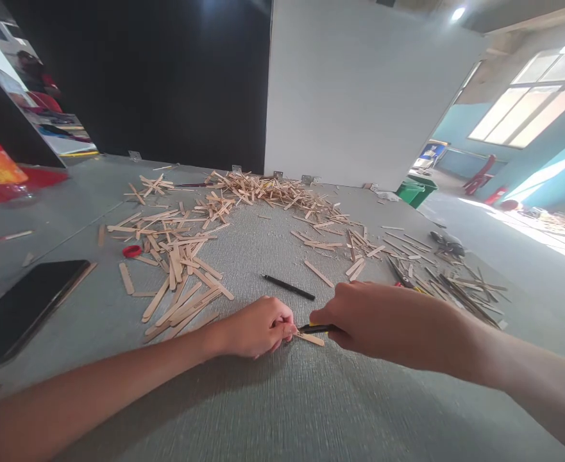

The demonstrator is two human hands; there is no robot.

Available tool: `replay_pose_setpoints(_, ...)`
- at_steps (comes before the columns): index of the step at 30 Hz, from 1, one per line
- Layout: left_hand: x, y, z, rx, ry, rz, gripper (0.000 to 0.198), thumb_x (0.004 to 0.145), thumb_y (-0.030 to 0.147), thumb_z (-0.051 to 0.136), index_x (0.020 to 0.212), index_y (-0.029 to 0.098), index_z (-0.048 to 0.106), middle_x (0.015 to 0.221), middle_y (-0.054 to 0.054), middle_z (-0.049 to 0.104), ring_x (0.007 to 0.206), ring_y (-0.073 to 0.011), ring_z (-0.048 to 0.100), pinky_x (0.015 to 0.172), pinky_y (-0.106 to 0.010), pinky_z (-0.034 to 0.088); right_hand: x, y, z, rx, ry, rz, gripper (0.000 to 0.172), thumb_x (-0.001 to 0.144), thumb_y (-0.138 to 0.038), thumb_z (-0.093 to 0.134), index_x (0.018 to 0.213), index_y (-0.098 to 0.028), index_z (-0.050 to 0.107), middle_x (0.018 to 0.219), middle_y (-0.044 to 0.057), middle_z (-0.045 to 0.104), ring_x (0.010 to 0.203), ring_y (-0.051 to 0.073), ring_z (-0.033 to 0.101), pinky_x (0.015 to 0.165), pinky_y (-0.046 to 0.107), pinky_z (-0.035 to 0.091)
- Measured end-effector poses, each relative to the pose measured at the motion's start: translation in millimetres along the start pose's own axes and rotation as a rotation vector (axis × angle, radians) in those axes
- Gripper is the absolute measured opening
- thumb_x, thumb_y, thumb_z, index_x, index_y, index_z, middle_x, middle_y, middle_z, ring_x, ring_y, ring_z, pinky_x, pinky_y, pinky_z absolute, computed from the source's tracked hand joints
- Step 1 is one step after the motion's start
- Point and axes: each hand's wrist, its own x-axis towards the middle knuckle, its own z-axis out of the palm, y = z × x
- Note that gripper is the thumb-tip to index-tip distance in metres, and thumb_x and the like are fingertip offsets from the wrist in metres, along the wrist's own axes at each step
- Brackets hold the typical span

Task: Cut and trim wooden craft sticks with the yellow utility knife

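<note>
Left hand (259, 327), grip tight on 1 wooden stick (314, 339); right hand (352, 316), grip around black-tipped tool (317, 328).

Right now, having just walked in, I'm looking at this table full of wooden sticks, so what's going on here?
A person is working on a wooden craft stick with both hands. The left hand pinches it, while the right hand grips a black-and-yellow tool, probably pliers, its tip at the stick beside the left fingers. Just beyond lies a slim black pen-like tool. Many loose sticks are scattered across the gray table, with a smartphone on the left.
</note>
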Motion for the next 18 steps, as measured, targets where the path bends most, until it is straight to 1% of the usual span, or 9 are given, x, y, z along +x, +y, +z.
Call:
replay_pose_setpoints(2, 0, 0, -0.3, -0.014, -0.008, -0.005, 0.029, 0.098, 0.034, 0.052, 0.075, 0.019, 0.059, 0.053, 0.005, 0.055, 0.037, -0.0099, 0.047, 0.042, -0.021, 0.037, 3, 1, -3, 0.078, -0.082, 0.045, 0.021, 0.088, -0.006, 0.064, 0.079, -0.024, 0.071, 0.055, -0.006, 0.052, 0.042, 0.011, 0.042, 0.045, 0.029, 0.018)
replay_pose_setpoints(3, 0, 0, -0.7, -0.022, -0.014, -0.008, 0.029, 0.099, 0.034, 0.052, 0.076, 0.019, 0.060, 0.053, 0.005, 0.055, 0.037, -0.0096, 0.047, 0.042, -0.021, 0.036, 0, 0, -1, 0.116, -0.104, 0.077, 0.020, 0.090, -0.008, 0.063, 0.083, -0.025, 0.072, 0.056, -0.006, 0.053, 0.042, 0.011, 0.043, 0.044, 0.029, 0.017)
replay_pose_setpoints(5, 1, -2, -2.5, -0.045, -0.035, -0.012, 0.029, 0.099, 0.035, 0.052, 0.077, 0.018, 0.060, 0.054, 0.005, 0.055, 0.038, -0.0091, 0.048, 0.042, -0.020, 0.036, -12, -4, 9, 0.177, -0.095, 0.137, 0.021, 0.096, -0.012, 0.060, 0.100, -0.028, 0.074, 0.063, -0.005, 0.061, 0.046, 0.012, 0.051, 0.045, 0.028, 0.021)
replay_pose_setpoints(7, 2, -4, -5.5, -0.075, -0.079, -0.012, 0.030, 0.100, 0.037, 0.051, 0.079, 0.018, 0.060, 0.058, 0.004, 0.057, 0.039, -0.0093, 0.050, 0.041, -0.020, 0.037, -26, -9, 23, 0.270, -0.069, 0.195, 0.026, 0.101, -0.017, 0.058, 0.119, -0.029, 0.072, 0.073, -0.002, 0.069, 0.058, 0.015, 0.062, 0.049, 0.028, 0.027)
replay_pose_setpoints(11, 4, -7, -11.8, -0.133, -0.197, -0.009, 0.030, 0.101, 0.040, 0.050, 0.085, 0.018, 0.060, 0.067, 0.000, 0.064, 0.044, -0.0122, 0.058, 0.038, -0.020, 0.039, -46, -17, 42, 0.461, -0.071, 0.296, 0.033, 0.106, -0.017, 0.053, 0.134, -0.028, 0.065, 0.081, 0.001, 0.074, 0.065, 0.016, 0.068, 0.055, 0.027, 0.037)
replay_pose_setpoints(13, 5, -7, -12.9, -0.141, -0.208, -0.005, 0.030, 0.102, 0.042, 0.050, 0.086, 0.018, 0.060, 0.067, 0.000, 0.064, 0.045, -0.0121, 0.059, 0.038, -0.020, 0.040, -47, -19, 45, 0.396, -0.076, 0.288, 0.036, 0.105, -0.016, 0.055, 0.138, -0.029, 0.063, 0.080, 0.000, 0.073, 0.063, 0.016, 0.069, 0.052, 0.028, 0.034)
replay_pose_setpoints(15, 4, -7, -12.5, -0.137, -0.193, -0.005, 0.030, 0.102, 0.042, 0.051, 0.087, 0.018, 0.060, 0.066, 0.000, 0.064, 0.045, -0.0116, 0.058, 0.038, -0.019, 0.040, -44, -20, 43, 0.250, -0.056, 0.239, 0.038, 0.101, -0.015, 0.059, 0.135, -0.029, 0.065, 0.074, -0.002, 0.071, 0.058, 0.017, 0.066, 0.049, 0.031, 0.030)
replay_pose_setpoints(16, 4, -7, -11.9, -0.134, -0.184, -0.007, 0.029, 0.102, 0.041, 0.051, 0.087, 0.018, 0.060, 0.065, 0.001, 0.064, 0.044, -0.0115, 0.058, 0.038, -0.019, 0.039, -41, -21, 40, 0.164, -0.040, 0.192, 0.036, 0.098, -0.012, 0.061, 0.130, -0.028, 0.068, 0.074, -0.002, 0.070, 0.057, 0.017, 0.065, 0.049, 0.032, 0.029)
replay_pose_setpoints(18, 3, -7, -10.6, -0.131, -0.173, -0.014, 0.027, 0.102, 0.039, 0.051, 0.087, 0.018, 0.059, 0.063, 0.002, 0.063, 0.043, -0.0115, 0.057, 0.037, -0.019, 0.039, -33, -21, 32, 0.001, 0.001, 0.066, 0.030, 0.088, -0.005, 0.064, 0.109, -0.024, 0.073, 0.078, 0.001, 0.071, 0.058, 0.018, 0.063, 0.050, 0.034, 0.029)
